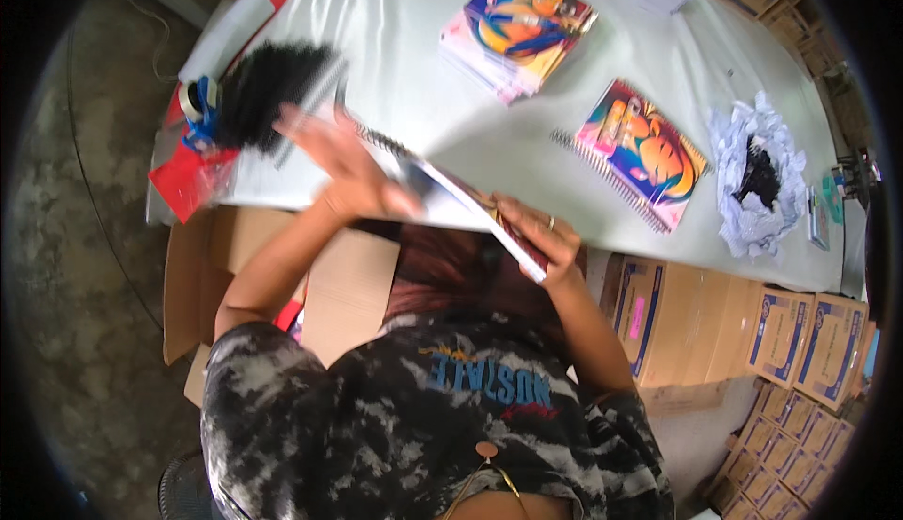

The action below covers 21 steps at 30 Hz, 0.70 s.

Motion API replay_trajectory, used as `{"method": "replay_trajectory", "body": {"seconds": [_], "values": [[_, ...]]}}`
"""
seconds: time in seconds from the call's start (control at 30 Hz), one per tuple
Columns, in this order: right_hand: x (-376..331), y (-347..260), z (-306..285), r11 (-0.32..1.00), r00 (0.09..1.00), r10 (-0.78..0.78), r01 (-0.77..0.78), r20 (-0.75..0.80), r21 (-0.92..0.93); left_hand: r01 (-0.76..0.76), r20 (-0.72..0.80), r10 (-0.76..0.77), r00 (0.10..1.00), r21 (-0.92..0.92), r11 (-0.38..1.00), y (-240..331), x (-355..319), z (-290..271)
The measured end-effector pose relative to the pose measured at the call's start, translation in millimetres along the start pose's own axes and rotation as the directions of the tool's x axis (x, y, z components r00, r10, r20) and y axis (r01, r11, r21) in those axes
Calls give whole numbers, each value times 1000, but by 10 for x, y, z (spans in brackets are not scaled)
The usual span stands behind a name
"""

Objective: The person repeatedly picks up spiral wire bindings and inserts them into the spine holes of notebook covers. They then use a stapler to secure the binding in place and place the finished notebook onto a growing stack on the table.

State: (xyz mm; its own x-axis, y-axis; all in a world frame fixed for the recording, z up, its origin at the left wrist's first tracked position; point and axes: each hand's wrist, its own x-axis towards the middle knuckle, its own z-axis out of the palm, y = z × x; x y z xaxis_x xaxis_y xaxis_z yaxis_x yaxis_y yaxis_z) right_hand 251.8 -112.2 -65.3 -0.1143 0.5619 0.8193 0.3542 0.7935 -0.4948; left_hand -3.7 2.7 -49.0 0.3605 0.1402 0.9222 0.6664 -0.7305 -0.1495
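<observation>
Blue tape dispenser (201, 116), brown cartons (795, 341)
The dispenser sits left of the left hand (346, 170), an open box (353, 275) below that hand, the cartons right of the right hand (547, 240).

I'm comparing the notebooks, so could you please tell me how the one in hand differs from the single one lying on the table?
The held notebook is tilted and seen nearly edge-on, while the lying notebook rests flat with its colourful cover up. The right hand grips the held notebook; no hand touches the lying notebook. Both show a wire coil.
</observation>
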Motion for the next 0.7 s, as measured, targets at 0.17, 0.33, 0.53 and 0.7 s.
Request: {"method": "replay_trajectory", "body": {"seconds": [0.17, 0.33, 0.53, 0.7], "values": [[28, -85, 68, 995, 998, 16, -22, 60, 101, 364, 494, -286, 821, -67, 929, 297, -544, -37], [33, -143, 52, 997, 996, 19, -26, 90, 71, -88, -62, 86, 994, -41, 995, 131, 231, -200], [-12, -18, 87, 997, 998, 50, -52, 32, 60, -210, 206, 285, 936, -322, 923, 531, -378, -113], [72, -41, 126, 990, 993, -19, 2, 117, 140, 7, 189, 52, 981, -298, 954, 509, -138, -59]]}}
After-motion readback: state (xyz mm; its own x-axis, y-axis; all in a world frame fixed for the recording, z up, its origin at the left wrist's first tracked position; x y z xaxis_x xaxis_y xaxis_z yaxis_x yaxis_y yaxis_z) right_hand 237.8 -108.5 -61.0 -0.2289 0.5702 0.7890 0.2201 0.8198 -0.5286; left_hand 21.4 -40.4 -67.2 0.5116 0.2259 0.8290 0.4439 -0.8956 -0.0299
